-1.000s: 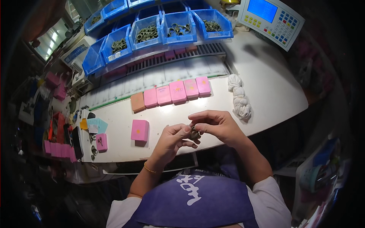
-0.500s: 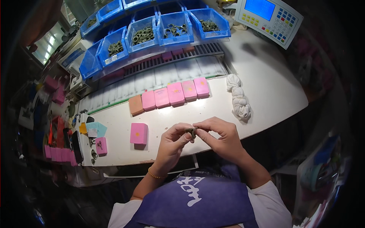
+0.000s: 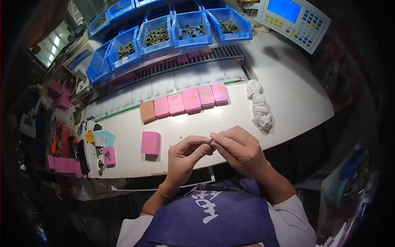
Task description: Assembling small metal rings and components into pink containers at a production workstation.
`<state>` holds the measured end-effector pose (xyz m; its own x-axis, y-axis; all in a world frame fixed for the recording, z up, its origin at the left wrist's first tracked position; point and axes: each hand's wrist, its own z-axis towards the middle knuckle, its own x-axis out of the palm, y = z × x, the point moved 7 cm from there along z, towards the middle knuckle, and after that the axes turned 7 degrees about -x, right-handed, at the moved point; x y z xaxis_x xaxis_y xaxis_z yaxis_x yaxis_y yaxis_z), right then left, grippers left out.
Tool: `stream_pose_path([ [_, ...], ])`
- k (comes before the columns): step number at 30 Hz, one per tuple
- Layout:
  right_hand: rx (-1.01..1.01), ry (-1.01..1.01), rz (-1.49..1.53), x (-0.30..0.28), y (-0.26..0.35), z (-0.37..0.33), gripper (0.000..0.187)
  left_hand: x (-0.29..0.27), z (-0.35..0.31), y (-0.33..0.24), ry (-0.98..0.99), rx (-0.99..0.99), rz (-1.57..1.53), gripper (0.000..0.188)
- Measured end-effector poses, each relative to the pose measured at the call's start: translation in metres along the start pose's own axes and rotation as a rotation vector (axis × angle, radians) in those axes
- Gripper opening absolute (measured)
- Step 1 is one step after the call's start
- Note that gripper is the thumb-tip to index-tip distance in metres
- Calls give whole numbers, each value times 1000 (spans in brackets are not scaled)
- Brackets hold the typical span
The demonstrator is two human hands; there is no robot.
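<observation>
Just above the table's front edge, a small dark green ring [image 3: 211, 145] is pinched between the fingertips of both hands. My left hand [image 3: 182, 158] holds it between thumb and index finger, the other fingers curled. From the right, my right hand [image 3: 243, 150] closes thumb and fingers on the same ring, hiding part of it. Left of my hands, a single pink block [image 3: 150, 142] rests on the white table [image 3: 230, 119]. Farther left lies a smaller pink block [image 3: 109, 156] with a little dark piece on it, and several dark green rings [image 3: 101, 165] sit beside it.
Behind my hands runs a row of pink blocks [image 3: 191, 100] with an orange-brown block [image 3: 147, 112] at its left end. Blue bins [image 3: 193, 43] of green rings stand at the back. A twisted white cloth [image 3: 260, 107] lies right, below a keypad device [image 3: 294, 24] with a blue screen.
My right-hand fingers have shifted over the ring and now cover more of it. The ring has turned slightly between the fingertips. Objects on the table stay put.
</observation>
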<state>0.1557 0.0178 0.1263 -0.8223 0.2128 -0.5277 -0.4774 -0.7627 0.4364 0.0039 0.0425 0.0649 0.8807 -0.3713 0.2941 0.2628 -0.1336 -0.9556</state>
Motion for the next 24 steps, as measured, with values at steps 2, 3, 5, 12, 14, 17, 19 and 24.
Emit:
stream_pose_path([
  [2,-41,2,-25,0,2,1,33,0,-1,0,-10,-2,-6,17],
  [3,-41,3,-25,0,2,1,33,0,-1,-1,-2,13,-16,17],
  [5,-56,-18,-6,-1,2,1,33,1,-1,-2,4,29,-25,18],
  [12,0,-47,81,0,-3,-2,32,2,-2,-2,4,79,-37,19],
  [14,57,-68,134,1,-7,-4,30,3,-2,-1,6,95,-32,20],
  [17,107,-78,160,0,-9,-3,28,3,-2,0,-2,91,-29,19],
  [19,118,-92,150,-2,-7,-2,27,2,-2,2,-24,36,-66,18],
  [24,94,-96,85,-3,-7,-3,26,5,-2,-1,-39,72,-66,19],
])
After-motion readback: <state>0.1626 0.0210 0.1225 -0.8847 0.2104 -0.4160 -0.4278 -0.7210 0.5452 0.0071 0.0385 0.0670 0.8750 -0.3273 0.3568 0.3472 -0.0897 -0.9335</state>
